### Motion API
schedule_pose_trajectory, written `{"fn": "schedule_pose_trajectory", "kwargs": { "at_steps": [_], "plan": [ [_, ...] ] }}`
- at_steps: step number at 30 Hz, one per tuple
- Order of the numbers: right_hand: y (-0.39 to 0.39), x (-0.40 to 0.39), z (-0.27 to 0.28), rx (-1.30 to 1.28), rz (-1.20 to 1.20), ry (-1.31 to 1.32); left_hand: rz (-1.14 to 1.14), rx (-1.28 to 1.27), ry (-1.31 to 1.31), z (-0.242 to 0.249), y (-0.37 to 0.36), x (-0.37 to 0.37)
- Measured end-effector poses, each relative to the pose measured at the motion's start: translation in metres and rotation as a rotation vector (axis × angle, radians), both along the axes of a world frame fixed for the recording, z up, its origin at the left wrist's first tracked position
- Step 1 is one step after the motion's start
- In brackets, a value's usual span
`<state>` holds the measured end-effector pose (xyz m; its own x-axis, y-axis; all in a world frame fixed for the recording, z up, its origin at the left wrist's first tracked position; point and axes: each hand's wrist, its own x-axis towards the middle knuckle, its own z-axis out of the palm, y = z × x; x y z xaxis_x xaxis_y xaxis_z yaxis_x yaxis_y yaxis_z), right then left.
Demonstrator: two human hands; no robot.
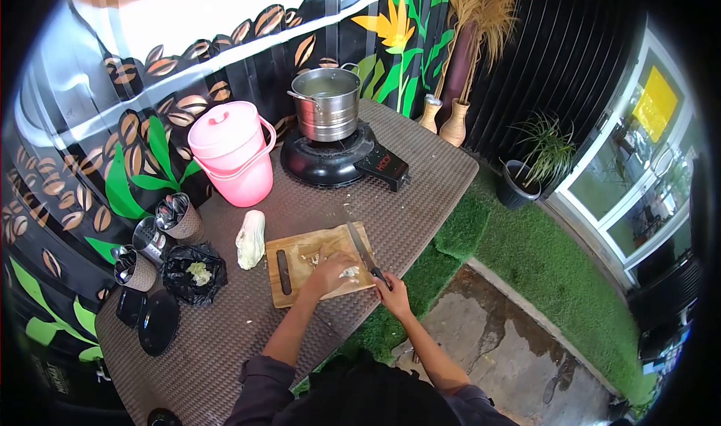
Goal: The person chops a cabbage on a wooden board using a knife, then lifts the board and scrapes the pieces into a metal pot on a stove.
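A wooden cutting board (304, 285) with a dark slot on its left side lies near the table's front edge. Over its middle is my left hand (330, 273), fingers bent down among small pale chopped pieces (348, 272); what it may grip is hidden. My right hand (393, 295) is wrapped round the black handle of a knife (358, 242), whose blade points away along the board's right side. Left of the board, a pale cabbage (251, 240) lies on the table. Further left, a black plastic bag (214, 275) holds greenish scraps (199, 273).
A steel pot (327, 111) sits on a black stove (308, 163) at the back. Beside it stands a lidded pink bucket (239, 167). Utensil holders (184, 227) and black dishes (158, 323) are at the left of the brown table (225, 351).
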<state>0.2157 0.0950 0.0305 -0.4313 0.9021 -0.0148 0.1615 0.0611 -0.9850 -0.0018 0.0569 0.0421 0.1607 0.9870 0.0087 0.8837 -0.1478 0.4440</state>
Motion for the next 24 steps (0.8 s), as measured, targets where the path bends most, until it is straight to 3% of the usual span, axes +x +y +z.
{"fn": "schedule_pose_trajectory", "kwargs": {
  "at_steps": [3, 5, 11, 14, 18, 24],
  "plan": [
    [-0.003, 0.002, -0.008, 0.028, -0.010, -0.001, 0.049, 0.061, 0.012, -0.007, -0.002, 0.003],
    [-0.007, 0.004, -0.014, 0.038, -0.025, 0.015, 0.129, 0.241, -0.024, -0.013, -0.006, 0.006],
    [-0.035, -0.007, -0.008, 0.117, -0.159, -0.143, 0.277, 0.497, 0.025, -0.019, -0.015, 0.014],
    [-0.050, -0.020, -0.025, 0.347, -0.327, -0.313, 0.340, 0.476, 0.065, -0.018, -0.022, 0.016],
    [-0.068, -0.030, -0.008, 0.232, -0.367, -0.531, 0.310, 0.434, 0.171, -0.014, -0.027, 0.012],
    [-0.067, -0.047, -0.006, 0.337, -0.323, -0.640, 0.173, 0.381, 0.030, -0.002, -0.032, -0.005]
  ]
}}
